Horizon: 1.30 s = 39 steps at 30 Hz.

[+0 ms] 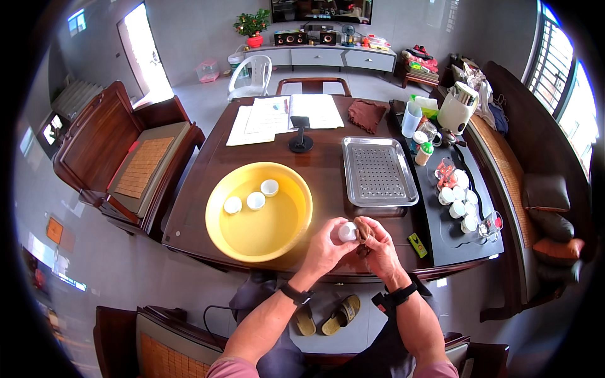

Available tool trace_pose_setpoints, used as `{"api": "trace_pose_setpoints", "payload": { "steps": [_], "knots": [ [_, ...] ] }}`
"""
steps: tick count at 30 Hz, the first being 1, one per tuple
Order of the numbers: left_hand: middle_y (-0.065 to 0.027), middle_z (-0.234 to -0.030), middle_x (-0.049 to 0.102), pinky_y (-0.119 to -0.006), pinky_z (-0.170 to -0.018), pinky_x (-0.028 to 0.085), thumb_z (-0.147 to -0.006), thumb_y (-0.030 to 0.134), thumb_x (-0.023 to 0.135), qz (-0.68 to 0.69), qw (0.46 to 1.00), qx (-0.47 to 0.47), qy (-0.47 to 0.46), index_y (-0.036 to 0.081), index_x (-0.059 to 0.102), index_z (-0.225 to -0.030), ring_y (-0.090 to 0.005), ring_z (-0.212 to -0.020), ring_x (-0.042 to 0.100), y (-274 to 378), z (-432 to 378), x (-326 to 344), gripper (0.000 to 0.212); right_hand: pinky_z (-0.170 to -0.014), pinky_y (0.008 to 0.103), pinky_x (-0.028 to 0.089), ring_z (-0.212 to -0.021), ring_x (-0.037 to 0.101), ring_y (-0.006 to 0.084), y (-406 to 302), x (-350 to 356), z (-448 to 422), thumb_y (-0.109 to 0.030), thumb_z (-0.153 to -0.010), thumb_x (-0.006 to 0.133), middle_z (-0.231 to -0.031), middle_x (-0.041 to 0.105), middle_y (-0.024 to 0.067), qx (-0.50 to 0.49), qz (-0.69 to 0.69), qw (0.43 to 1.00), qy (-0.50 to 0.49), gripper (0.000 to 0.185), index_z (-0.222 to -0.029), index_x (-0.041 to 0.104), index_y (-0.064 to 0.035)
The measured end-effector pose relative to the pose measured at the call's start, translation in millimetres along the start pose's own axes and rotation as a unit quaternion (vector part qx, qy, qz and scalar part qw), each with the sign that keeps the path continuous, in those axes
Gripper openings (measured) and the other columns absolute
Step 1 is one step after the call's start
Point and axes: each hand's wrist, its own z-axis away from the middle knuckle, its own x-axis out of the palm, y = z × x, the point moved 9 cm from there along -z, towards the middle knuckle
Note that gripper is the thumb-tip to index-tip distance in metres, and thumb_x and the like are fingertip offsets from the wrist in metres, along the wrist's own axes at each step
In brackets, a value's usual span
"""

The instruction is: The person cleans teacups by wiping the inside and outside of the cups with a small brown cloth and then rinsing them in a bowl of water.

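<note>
My left hand (pixel 327 245) holds a small white teacup (pixel 347 232) with its base turned up towards me. In my right hand (pixel 384 248) is a brown cloth (pixel 365 231), pressed against the cup's side. Both hands are over the front edge of the dark wooden table (pixel 189 212). To their left stands a yellow plastic basin (pixel 259 260) with three white teacups (pixel 255 201) inside. Beyond my right hand lies a stainless steel tray (pixel 379 172) with a perforated insert.
A black tea tray (pixel 444 245) on the right bears several white cups (pixel 457 209), a glass (pixel 490 224) and an electric kettle (pixel 458 108). A yellow-green packet (pixel 418 245) lies near it. Further back are papers (pixel 264 118), a black stand (pixel 300 141) and a folded brown cloth (pixel 367 115).
</note>
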Motion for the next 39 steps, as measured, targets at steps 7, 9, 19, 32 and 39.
{"api": "trace_pose_setpoints", "payload": {
  "steps": [7, 9, 19, 32, 39],
  "knots": [
    [-0.0075, -0.115, 0.069, -0.031, -0.096, 0.053, -0.084, 0.014, 0.083, 0.082, 0.995, -0.044, -0.031, 0.002, 0.060, -0.132, -0.0151, -0.107, 0.066, -4, 1, 7, 0.054, -0.064, 0.0200, 0.047, -0.082, 0.061, 0.0061, 0, -8, 1, -0.017, -0.093, 0.072, -0.109, 0.068, -0.0020, 0.014, 0.004, 1.000, 0.008, 0.045, -0.136, 0.060, -0.0094],
    [-0.0091, -0.119, 0.069, -0.033, -0.099, 0.052, -0.084, 0.012, 0.082, 0.093, 0.994, -0.044, -0.047, 0.002, 0.060, -0.134, -0.0173, -0.111, 0.066, -3, 1, 8, 0.056, -0.076, 0.0230, 0.047, -0.093, 0.061, 0.0092, 1, -12, 0, -0.015, -0.093, 0.070, -0.115, 0.067, 0.0001, 0.014, -0.003, 1.000, 0.015, 0.044, -0.135, 0.061, -0.0076],
    [-0.0127, -0.134, 0.062, -0.035, -0.107, 0.047, -0.085, 0.010, 0.080, 0.005, 0.995, 0.070, -0.065, 0.002, 0.057, -0.139, -0.0218, -0.126, 0.059, 8, 1, 12, 0.059, -0.102, 0.0308, 0.049, -0.117, 0.062, 0.0161, -1, -9, 1, -0.007, -0.091, 0.069, -0.128, 0.066, 0.0051, -0.010, -0.053, 0.999, 0.002, 0.043, -0.133, 0.061, -0.0043],
    [-0.0136, -0.129, 0.067, -0.032, -0.102, 0.050, -0.085, 0.015, 0.083, 0.053, 0.995, -0.022, -0.076, -0.002, 0.058, -0.137, -0.0187, -0.118, 0.063, 0, 0, 8, 0.060, -0.085, 0.0260, 0.053, -0.104, 0.064, 0.0125, -4, -5, 1, -0.008, -0.092, 0.072, -0.122, 0.067, 0.0034, -0.007, -0.038, 0.999, 0.012, 0.041, -0.131, 0.061, -0.0041],
    [-0.0187, -0.134, 0.063, -0.038, -0.107, 0.048, -0.079, 0.010, 0.084, -0.117, 0.984, 0.117, -0.069, 0.001, 0.056, -0.139, -0.0296, -0.126, 0.061, 22, 7, 13, 0.066, -0.096, 0.0299, 0.052, -0.107, 0.065, 0.0138, 3, -9, -2, -0.008, -0.095, 0.068, -0.119, 0.067, 0.0042, 0.011, -0.038, 0.999, 0.035, 0.024, -0.117, 0.065, -0.0017]
  ]
}}
